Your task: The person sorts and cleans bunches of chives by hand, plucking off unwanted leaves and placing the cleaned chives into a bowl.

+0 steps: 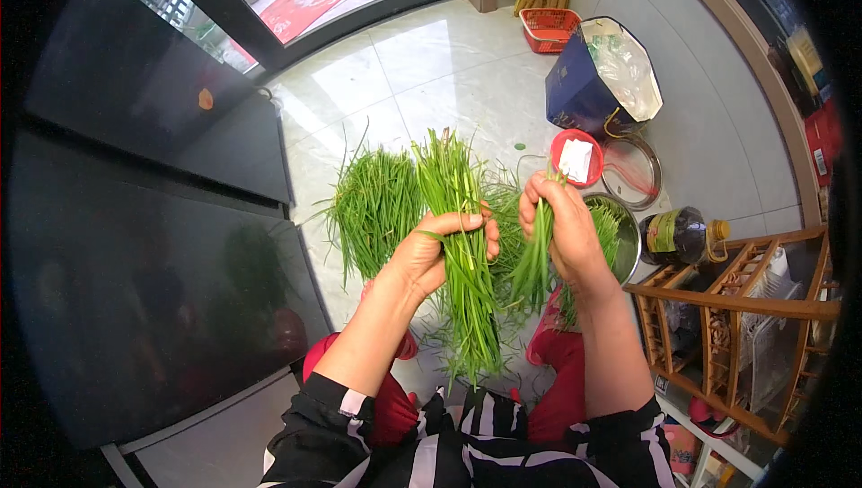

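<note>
My left hand [438,245] is wrapped around a thick bunch of garlic chives [468,272], its thumb across the stems. The bunch's pale ends point away from me and the leaf tips hang toward my lap. In my right hand [562,225] is a thinner bundle of chives [537,259], held apart from the first, its lower ends blurred. A large pile of chives [377,205] lies on the floor to the left. More loose chives [506,212] are scattered between and beneath my hands. Behind my right wrist, a metal basin [630,245] holds more chives, partly hidden.
A red bowl [557,144] holding white paper and a round metal-rimmed lid [656,178] lie beyond my right hand. Behind them are a blue paper bag [569,87] and a red basket [549,37]. A large bottle [673,235] and a wooden rack [734,303] stand right; a dark refrigerator [148,272] stands left.
</note>
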### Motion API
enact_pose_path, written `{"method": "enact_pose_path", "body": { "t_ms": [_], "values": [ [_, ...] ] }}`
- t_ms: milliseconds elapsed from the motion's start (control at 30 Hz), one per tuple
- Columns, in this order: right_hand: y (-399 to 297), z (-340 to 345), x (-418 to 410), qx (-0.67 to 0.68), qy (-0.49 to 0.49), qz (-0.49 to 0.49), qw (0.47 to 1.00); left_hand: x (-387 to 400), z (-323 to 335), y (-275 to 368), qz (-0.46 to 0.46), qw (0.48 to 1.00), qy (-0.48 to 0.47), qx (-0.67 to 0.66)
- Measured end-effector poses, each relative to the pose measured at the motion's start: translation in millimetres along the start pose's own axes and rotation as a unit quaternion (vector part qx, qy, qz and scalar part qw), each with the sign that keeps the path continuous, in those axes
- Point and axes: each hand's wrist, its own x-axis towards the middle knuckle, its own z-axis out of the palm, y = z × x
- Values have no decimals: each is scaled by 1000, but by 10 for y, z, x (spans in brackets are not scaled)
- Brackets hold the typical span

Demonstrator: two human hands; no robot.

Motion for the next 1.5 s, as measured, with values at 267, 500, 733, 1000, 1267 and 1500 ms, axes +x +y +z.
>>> {"method": "enact_pose_path", "body": {
  "t_ms": [267, 500, 733, 1000, 1267, 1500],
  "values": [
    [-31, 77, -7, -16, -29, 39, 999, 14, -34, -38, -37, 996, -75, -25],
    [11, 129, -23, -83, 2, -21, 996, 10, 111, -89, -19, 995, -59, 74],
    [89, 66, 19, -140, 25, -36, 989, 23, 122, -76, 11, 991, -16, 131],
    [183, -34, 88, -199, 115, -106, 967, 36, 5, 54, 78, 986, 117, 89],
    [92, -238, 132, -232, 178, -160, 943, -83, -316, 410, 288, 861, 289, 305],
    [107, -126, 106, -201, 105, -124, 966, 13, -3, 116, 126, 937, 150, 288]
  ]
}}
